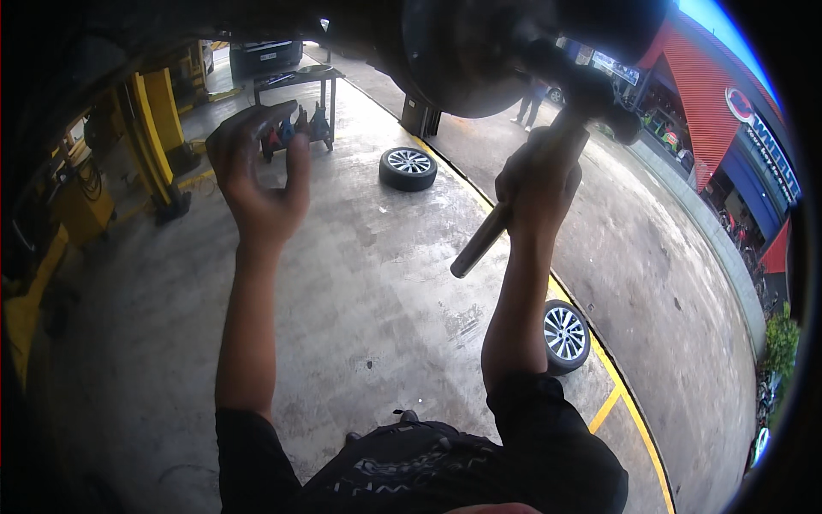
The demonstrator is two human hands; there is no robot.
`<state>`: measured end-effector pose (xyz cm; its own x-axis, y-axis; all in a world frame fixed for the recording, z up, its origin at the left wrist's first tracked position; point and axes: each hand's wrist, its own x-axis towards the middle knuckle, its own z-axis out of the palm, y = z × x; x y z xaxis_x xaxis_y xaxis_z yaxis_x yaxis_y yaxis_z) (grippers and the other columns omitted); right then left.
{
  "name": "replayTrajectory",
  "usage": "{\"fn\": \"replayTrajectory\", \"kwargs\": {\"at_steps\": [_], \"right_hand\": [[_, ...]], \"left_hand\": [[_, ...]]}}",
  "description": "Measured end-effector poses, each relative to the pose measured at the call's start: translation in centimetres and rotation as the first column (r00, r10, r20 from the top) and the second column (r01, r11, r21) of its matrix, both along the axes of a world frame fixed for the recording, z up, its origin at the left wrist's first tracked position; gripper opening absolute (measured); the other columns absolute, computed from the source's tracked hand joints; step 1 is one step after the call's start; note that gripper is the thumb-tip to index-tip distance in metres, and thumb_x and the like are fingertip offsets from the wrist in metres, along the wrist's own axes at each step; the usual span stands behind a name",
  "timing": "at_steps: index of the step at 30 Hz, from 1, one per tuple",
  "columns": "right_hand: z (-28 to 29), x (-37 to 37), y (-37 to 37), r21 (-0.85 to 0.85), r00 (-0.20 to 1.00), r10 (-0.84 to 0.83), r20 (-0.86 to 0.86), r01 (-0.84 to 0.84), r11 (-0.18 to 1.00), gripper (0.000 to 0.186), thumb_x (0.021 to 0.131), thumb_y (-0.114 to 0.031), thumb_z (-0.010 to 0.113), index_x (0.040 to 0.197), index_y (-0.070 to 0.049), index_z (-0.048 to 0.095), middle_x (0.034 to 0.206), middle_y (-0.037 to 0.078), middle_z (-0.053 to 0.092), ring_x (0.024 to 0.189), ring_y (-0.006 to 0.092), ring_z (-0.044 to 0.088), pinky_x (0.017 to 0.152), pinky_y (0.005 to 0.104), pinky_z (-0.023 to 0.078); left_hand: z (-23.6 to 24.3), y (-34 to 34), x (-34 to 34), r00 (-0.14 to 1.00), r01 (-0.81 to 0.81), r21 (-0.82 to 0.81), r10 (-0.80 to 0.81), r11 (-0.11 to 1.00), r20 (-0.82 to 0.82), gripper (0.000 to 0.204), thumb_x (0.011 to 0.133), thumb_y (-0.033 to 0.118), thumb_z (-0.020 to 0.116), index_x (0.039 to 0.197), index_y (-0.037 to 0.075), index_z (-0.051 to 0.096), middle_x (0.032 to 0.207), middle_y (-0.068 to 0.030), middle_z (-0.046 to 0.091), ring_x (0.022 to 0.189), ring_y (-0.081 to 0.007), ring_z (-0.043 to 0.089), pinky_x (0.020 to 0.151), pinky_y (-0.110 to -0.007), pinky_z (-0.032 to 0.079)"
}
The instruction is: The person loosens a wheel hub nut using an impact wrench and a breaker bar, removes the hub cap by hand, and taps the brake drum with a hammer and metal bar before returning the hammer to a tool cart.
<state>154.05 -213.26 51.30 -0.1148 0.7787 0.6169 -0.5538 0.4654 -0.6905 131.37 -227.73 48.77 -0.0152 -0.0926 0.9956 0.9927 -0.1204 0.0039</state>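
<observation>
My right hand [539, 184] is wrapped round the metal handle of a hammer [479, 244]. The handle's bare end points down to the left, while the dark head [612, 111] is at the top, close below the vehicle's underside parts. A round, dark brake disc [462, 64] hangs up left of the hammer head. Whether the head touches any part there, I cannot tell. My left hand [261, 176] is raised on the left, its fingers curved and apart from the thumb, with nothing between them. Dark smudges mark its fingers.
Two wheels with tyres lie on the concrete floor, one ahead [408, 169] and one to the right [566, 337]. A metal work table [300, 79] stands farther off. Yellow lift posts [154, 111] rise at left. A person's legs [529, 104] show beyond the yellow floor line.
</observation>
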Motion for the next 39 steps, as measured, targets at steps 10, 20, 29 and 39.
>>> {"fn": "replayTrajectory", "kwargs": {"at_steps": [10,20,29,39], "right_hand": [[1.3,-0.2,-0.4,0.249,0.966,-0.243,0.089,0.215,0.944,0.06,0.095,-0.059,0.031,0.06,-0.011,0.041,0.044,-0.002,0.034,0.033,0.0074,0.03,0.033,0.0228,0.023],[2.8,0.4,-1.7,0.191,0.958,-0.217,0.185,0.182,0.965,0.055,0.098,-0.052,0.032,0.065,-0.009,0.042,0.049,-0.004,0.037,0.038,0.0034,0.035,0.036,0.0206,0.025],[5.4,1.1,-2.6,0.078,0.965,-0.168,0.2,0.156,0.985,0.054,0.096,-0.056,0.035,0.066,-0.011,0.044,0.047,-0.005,0.035,0.035,0.004,0.03,0.035,0.0214,0.022],[6.0,2.0,-0.9,0.036,0.967,-0.124,0.221,0.119,0.992,0.056,0.095,-0.059,0.033,0.074,-0.009,0.048,0.048,-0.003,0.038,0.036,0.0068,0.033,0.035,0.0238,0.026]], "left_hand": [[-0.3,0.0,0.0,1.0,-0.001,-0.004,0.001,1.0,0.017,0.027,0.078,0.01,0.067,0.105,0.008,0.063,0.102,-0.0072,0.06,0.099,-0.0226,0.05,0.084,-0.034,0.038],[-0.5,0.3,0.0,0.998,0.04,0.01,-0.04,0.999,0.051,0.027,0.076,0.007,0.068,0.103,0.008,0.063,0.1,-0.0068,0.06,0.094,-0.0213,0.051,0.08,-0.032,0.04],[-1.1,-1.0,-0.2,0.999,-0.001,0.0,0.001,1.0,0.051,0.028,0.078,0.009,0.067,0.105,0.008,0.063,0.1,-0.0059,0.059,0.091,-0.0207,0.051,0.079,-0.032,0.041],[-1.6,-1.2,-0.1,0.996,0.023,-0.027,-0.021,0.999,0.082,0.026,0.08,0.009,0.065,0.105,0.008,0.063,0.098,-0.0059,0.059,0.094,-0.0212,0.05,0.083,-0.033,0.041]]}}
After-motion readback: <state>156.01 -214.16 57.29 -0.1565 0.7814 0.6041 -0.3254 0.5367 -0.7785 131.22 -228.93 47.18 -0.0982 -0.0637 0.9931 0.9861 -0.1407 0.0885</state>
